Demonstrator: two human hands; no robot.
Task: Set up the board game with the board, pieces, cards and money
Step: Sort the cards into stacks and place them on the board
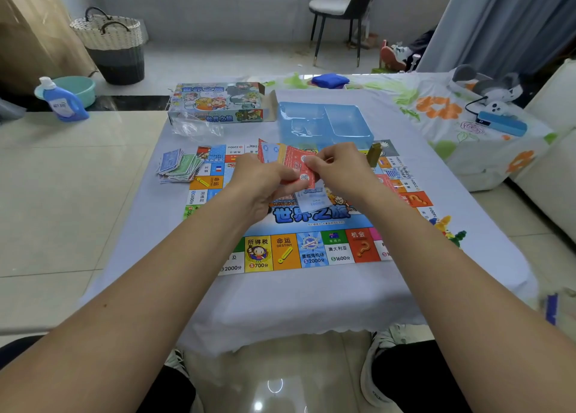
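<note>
- A person sits at a low table (299, 303) covered with a pale blue cloth, both bare forearms reaching forward over it.
- A colourful game board (311, 250) lies flat on the cloth, its squares printed with Chinese text and prices.
- The left hand (265, 182) and right hand (339, 169) meet above the middle of the board, each grip clamped on a fanned bundle of play money (293, 158), mostly red notes with some blue and orange.
- One pale blue note (313, 199) hangs below the hands; whether it is pinched or loose is hard to tell.
- A sorted pile of blue and green notes (179, 164) rests at the board's left edge, partly on the cloth.
- Beyond the board stands a clear blue plastic tray (324, 122), and left of it the printed game box (218, 105), lying open.
- A crumpled clear plastic bag (196, 128) lies in front of the box.
- Small yellow and green game pieces (448, 230) sit on the cloth just off the board's right edge.
</note>
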